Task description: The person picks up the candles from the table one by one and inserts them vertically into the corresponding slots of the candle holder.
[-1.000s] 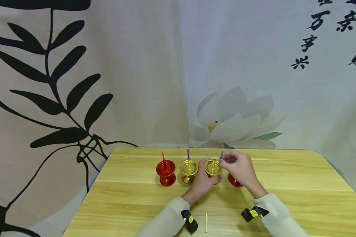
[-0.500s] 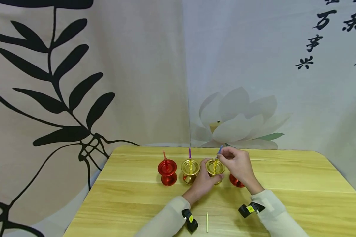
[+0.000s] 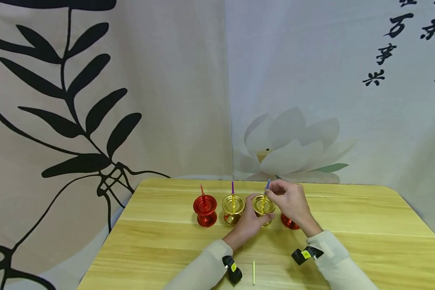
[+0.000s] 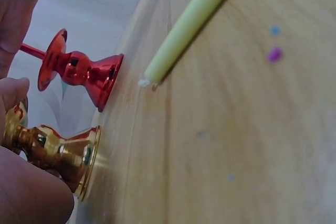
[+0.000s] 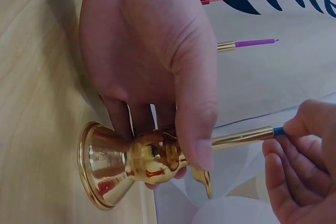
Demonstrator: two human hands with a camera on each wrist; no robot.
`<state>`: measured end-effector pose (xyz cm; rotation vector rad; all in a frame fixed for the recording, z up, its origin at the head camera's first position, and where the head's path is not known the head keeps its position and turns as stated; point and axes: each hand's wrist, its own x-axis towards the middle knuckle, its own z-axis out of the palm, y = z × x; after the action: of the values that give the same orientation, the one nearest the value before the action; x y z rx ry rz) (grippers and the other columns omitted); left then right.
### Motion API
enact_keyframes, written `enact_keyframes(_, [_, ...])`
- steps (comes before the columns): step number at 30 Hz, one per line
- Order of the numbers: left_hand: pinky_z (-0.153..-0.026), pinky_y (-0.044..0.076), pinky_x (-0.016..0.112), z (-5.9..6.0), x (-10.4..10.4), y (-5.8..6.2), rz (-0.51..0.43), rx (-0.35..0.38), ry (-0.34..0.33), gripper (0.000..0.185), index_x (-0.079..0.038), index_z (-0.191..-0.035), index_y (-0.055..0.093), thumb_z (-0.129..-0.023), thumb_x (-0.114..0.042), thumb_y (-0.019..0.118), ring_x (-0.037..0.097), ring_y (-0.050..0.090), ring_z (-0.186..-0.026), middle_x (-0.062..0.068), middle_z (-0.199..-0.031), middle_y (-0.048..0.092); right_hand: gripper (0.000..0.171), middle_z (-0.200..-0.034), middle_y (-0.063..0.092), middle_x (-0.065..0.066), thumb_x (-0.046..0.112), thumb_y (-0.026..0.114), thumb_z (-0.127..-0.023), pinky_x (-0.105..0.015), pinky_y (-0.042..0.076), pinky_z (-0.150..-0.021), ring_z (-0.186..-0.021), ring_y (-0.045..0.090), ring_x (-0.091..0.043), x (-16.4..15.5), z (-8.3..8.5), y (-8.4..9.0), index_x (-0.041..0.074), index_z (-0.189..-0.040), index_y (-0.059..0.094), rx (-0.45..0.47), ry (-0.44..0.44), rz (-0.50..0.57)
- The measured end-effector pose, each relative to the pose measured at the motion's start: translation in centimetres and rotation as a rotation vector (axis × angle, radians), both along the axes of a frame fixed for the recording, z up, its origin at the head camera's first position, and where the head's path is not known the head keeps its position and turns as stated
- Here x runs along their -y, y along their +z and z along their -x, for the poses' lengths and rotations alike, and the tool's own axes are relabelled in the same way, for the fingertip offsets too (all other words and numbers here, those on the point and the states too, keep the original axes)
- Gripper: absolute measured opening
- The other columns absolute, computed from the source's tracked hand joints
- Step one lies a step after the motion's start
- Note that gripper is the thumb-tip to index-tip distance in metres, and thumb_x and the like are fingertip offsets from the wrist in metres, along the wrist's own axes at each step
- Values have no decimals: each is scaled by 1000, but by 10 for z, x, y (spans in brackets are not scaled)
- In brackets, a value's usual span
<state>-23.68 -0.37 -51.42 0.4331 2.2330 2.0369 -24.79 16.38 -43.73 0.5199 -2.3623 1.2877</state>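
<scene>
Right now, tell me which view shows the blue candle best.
The right wrist view: the right hand pinches the blue candle at the gold holder's tube. The head view shows it tiny; the left wrist view misses it.

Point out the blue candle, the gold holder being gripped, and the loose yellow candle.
blue candle (image 3: 268,184), head view, its upper end.
gold holder (image 5: 110,165), right wrist view, its flared base.
yellow candle (image 3: 253,272), head view, mid shaft.

Hidden and cut-off parts

In the head view the right hand covers all but the base of the far-right red candle holder. The right wrist view crops that hand's fingers, so its hold on the blue candle is unclear.
</scene>
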Motion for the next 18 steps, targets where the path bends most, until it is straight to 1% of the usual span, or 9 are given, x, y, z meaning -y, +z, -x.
enact_keyframes(5, [-118,42,45,0,0,-1,-7,2,-2,77,-6,-157,34,-98,-17,82,25,58,-135,13,-145,58,2,-88,80,-1,4,83,-95,-27,61,-73,-81,77,-22,-1,1,0,3,-95,81,-15,3,-4])
enact_keyframes(9, [-118,42,48,0,0,-1,-11,9,-4,77,-7,-158,34,-99,-17,82,26,58,-136,12,-146,57,4,-87,79,-1,1,83,-93,-28,62,-73,-80,77,-21,-1,3,-1,5,-94,81,-27,11,-7])
enact_keyframes(13, [-119,41,50,0,1,-1,-7,5,-8,78,-6,-159,33,-99,-17,82,27,58,-136,13,-146,57,2,-87,79,-1,2,82,-93,-28,62,-73,-80,77,-21,-2,3,1,3,-95,81,-34,25,-20])
enact_keyframes(18, [-118,43,48,-1,1,0,-7,3,-14,78,-6,-159,33,-99,-16,82,26,59,-135,13,-146,58,3,-87,80,0,4,83,-93,-28,62,-72,-79,77,-20,-4,4,1,1,-94,81,-42,38,-41])
